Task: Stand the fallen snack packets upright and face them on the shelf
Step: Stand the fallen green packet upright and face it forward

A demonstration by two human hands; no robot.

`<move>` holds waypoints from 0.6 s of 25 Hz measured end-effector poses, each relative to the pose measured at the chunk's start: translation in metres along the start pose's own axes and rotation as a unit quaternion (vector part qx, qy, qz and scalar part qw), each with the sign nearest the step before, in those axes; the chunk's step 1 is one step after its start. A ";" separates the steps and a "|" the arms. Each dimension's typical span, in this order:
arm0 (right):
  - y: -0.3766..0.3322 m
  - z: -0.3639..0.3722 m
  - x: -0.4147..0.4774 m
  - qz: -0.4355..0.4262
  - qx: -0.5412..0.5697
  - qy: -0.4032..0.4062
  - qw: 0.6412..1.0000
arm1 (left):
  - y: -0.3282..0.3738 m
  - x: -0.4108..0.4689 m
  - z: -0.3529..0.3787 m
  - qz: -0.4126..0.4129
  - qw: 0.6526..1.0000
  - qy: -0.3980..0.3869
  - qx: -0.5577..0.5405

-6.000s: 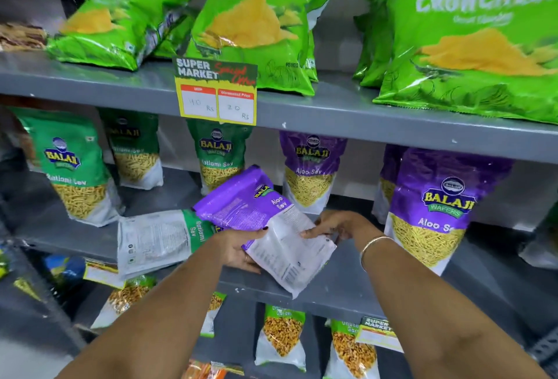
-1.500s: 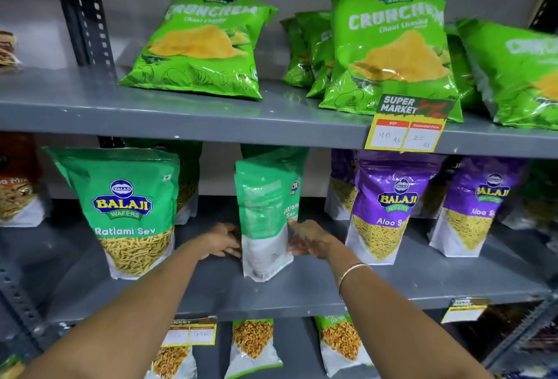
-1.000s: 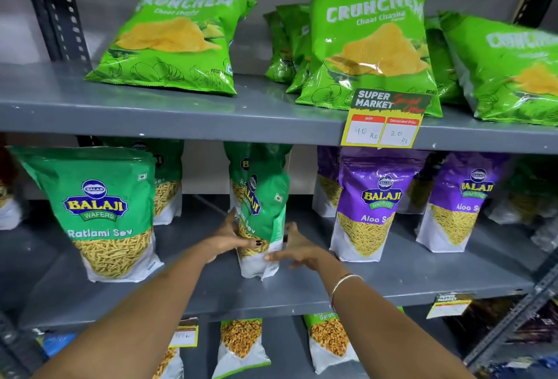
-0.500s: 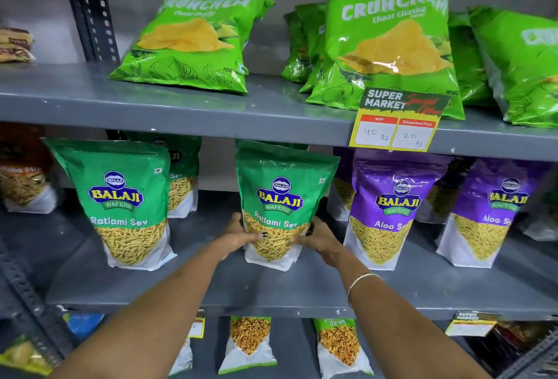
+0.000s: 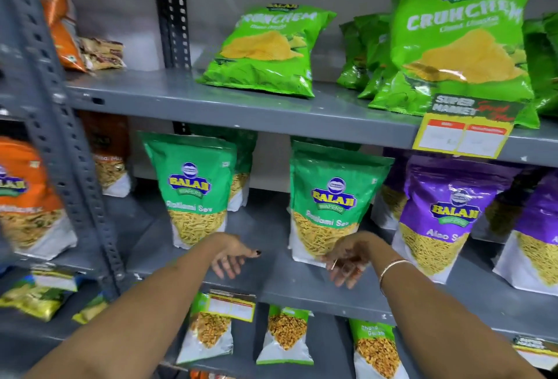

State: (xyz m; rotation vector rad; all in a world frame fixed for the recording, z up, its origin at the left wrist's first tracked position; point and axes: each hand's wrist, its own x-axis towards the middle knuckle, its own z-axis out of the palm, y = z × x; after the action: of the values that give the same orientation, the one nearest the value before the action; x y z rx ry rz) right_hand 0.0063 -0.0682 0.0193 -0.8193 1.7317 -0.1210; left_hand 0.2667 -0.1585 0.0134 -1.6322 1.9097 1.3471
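Observation:
A green Ratlami Sev packet [image 5: 332, 206] stands upright on the grey middle shelf [image 5: 271, 282], label facing me. A second green Ratlami Sev packet [image 5: 196, 191] stands upright to its left, and purple Aloo Sev packets [image 5: 450, 215] stand to its right. My left hand [image 5: 232, 254] hovers open over the shelf's front between the two green packets, holding nothing. My right hand [image 5: 350, 257] is open just in front of the right green packet's lower right corner, fingers spread and empty.
Green Crunchem chip bags [image 5: 268, 49] lean on the top shelf above a yellow price tag [image 5: 462, 133]. A perforated grey upright [image 5: 60, 137] stands at the left with orange packets [image 5: 24, 197] beyond it. Smaller packets [image 5: 287, 336] stand on the shelf below.
Both hands have let go of the green Ratlami Sev packet and drawn back toward the shelf's front. The packet stays upright, facing forward. The view has swung left.

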 end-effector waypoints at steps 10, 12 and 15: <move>-0.168 0.189 0.043 -0.229 0.204 0.169 0.937 | -0.139 0.029 -0.110 0.164 0.936 0.221 -0.221; -0.176 0.203 0.044 -0.252 0.249 0.196 0.914 | -0.144 0.043 -0.113 0.204 0.934 0.173 -0.237; -0.177 0.213 0.048 -0.279 0.265 0.258 0.886 | -0.154 0.057 -0.109 0.203 0.934 0.185 -0.230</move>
State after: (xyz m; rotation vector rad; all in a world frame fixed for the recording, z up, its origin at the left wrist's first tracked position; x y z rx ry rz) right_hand 0.2712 -0.1592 -0.0064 -0.8875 1.7533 -1.2471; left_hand 0.4225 -0.2664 -0.0412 -1.8803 2.3857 1.8755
